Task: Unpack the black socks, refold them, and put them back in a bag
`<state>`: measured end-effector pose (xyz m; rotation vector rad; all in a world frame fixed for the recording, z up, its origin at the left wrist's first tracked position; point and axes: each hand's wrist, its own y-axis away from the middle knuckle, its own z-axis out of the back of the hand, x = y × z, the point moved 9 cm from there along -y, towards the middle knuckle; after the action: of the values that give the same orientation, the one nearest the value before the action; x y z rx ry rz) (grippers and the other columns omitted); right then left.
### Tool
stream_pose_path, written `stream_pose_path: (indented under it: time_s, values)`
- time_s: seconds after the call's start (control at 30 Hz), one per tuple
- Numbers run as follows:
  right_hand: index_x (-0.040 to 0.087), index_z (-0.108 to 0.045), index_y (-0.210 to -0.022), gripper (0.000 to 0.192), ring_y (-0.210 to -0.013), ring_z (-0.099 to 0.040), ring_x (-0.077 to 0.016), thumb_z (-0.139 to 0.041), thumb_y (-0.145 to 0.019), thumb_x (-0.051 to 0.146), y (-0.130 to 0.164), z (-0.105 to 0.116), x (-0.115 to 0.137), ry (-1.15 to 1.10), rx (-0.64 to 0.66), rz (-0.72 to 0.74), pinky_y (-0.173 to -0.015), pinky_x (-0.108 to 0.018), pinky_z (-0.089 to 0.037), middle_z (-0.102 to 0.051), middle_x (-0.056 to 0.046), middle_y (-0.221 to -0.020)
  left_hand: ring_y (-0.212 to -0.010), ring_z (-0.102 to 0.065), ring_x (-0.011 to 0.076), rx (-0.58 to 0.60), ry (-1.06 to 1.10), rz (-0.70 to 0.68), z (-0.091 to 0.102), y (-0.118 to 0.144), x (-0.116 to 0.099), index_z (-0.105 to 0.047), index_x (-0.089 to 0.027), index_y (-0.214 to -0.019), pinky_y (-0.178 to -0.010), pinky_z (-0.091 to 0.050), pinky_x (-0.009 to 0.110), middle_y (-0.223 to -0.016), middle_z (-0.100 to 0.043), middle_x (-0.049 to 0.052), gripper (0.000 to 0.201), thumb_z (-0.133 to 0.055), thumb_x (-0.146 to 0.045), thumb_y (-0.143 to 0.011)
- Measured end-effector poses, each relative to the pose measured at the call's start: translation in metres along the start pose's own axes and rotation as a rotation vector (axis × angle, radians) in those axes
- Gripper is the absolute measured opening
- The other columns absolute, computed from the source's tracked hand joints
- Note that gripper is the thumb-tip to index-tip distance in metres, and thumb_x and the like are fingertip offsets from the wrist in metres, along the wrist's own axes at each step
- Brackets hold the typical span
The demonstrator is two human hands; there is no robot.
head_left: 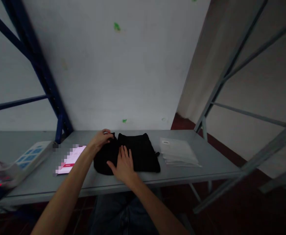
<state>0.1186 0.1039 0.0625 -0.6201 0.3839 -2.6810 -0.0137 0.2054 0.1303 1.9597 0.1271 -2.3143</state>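
Observation:
A black piece of fabric point(143, 153), which looks like a folded garment, lies on the grey tabletop. A small loop or tab sticks out at its right side. My left hand point(102, 139) is at the upper left corner of the fabric, fingers curled and closed on its edge. Pressed flat on the middle of the fabric, my right hand point(124, 164) has its fingers stretched out and the thumb spread to the left. What exact kind of garment it is cannot be made out.
Right of the fabric lies a stack of translucent plastic bags point(178, 151). On the left are a lit screen point(71, 161), partly pixelated, and a white power strip point(32, 156). Blue metal posts point(43, 75) and grey ones point(221, 81) frame the table point(206, 166); a white wall point(120, 71) stands behind.

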Motion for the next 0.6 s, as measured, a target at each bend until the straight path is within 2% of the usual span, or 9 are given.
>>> stream_pose_path:
  time_s: [0.07,0.17,0.27,0.37,0.43,0.5,0.6]
  values:
    - [-0.002,-0.035,-0.159,0.088,-0.160,-0.018,-0.0328,-0.032,-0.104,0.067,0.005,0.011,-0.003,0.000,-0.056,-0.013,-0.129,-0.052,-0.017,-0.028,-0.024,-0.167,-0.059,-0.056,0.0104,0.013,-0.044,-0.042,-0.025,-0.004,-0.008,-0.052,-0.021,-0.076,-0.048,-0.041,0.017,-0.066,-0.060,-0.006,0.037,-0.078,-0.020,-0.049]
    - [-0.002,-0.039,-0.157,0.077,-0.158,-0.025,-0.0330,-0.039,-0.105,0.055,0.016,0.029,-0.022,0.032,-0.088,-0.085,-0.128,-0.051,-0.022,-0.035,-0.024,-0.165,-0.057,-0.054,0.0102,0.026,-0.107,-0.077,-0.067,-0.008,-0.008,-0.051,-0.021,-0.074,-0.049,-0.045,0.020,-0.064,-0.057,-0.006,0.036,-0.077,-0.014,-0.051]
    - [0.001,-0.045,-0.154,0.062,-0.154,-0.033,-0.0331,-0.043,-0.105,0.039,0.025,0.053,-0.050,0.077,-0.103,-0.142,-0.127,-0.052,-0.026,-0.044,-0.024,-0.160,-0.054,-0.054,0.0109,0.041,-0.152,-0.096,-0.105,-0.004,0.005,-0.052,-0.021,-0.073,-0.049,-0.044,0.022,-0.063,-0.057,-0.006,0.038,-0.079,-0.008,-0.050]
    - [0.004,-0.048,-0.153,0.056,-0.151,-0.039,-0.0322,-0.040,-0.103,0.028,0.029,0.080,-0.082,0.096,-0.156,-0.191,-0.124,-0.051,-0.031,-0.048,-0.022,-0.158,-0.060,-0.057,0.0133,0.050,-0.144,-0.112,-0.131,0.010,0.024,-0.051,-0.022,-0.070,-0.053,-0.046,0.023,-0.063,-0.057,-0.005,0.041,-0.083,-0.008,-0.049]
    - [0.003,-0.048,-0.152,0.055,-0.150,-0.041,-0.0308,-0.039,-0.103,0.025,0.028,0.091,-0.098,0.093,-0.184,-0.209,-0.124,-0.048,-0.033,-0.049,-0.021,-0.157,-0.063,-0.060,0.0152,0.045,-0.097,-0.126,-0.139,0.019,0.034,-0.052,-0.022,-0.074,-0.055,-0.048,0.025,-0.066,-0.059,-0.003,0.037,-0.086,-0.020,-0.058]
    - [0.001,-0.047,-0.152,0.055,-0.149,-0.042,-0.0292,-0.037,-0.103,0.024,0.027,0.094,-0.106,0.083,-0.185,-0.197,-0.124,-0.044,-0.033,-0.049,-0.020,-0.157,-0.067,-0.062,0.0162,0.030,-0.031,-0.149,-0.138,0.027,0.038,-0.053,-0.022,-0.083,-0.056,-0.051,0.026,-0.073,-0.062,0.000,0.034,-0.081,-0.036,-0.071]
    - [0.003,-0.044,-0.155,0.057,-0.150,-0.040,-0.0280,-0.039,-0.103,0.023,0.024,0.085,-0.103,0.071,-0.145,-0.140,-0.124,-0.044,-0.033,-0.048,-0.018,-0.159,-0.074,-0.064,0.0159,0.001,0.063,-0.202,-0.117,0.035,0.031,-0.051,-0.023,-0.094,-0.061,-0.053,0.026,-0.085,-0.064,0.001,0.036,-0.066,-0.053,-0.083]
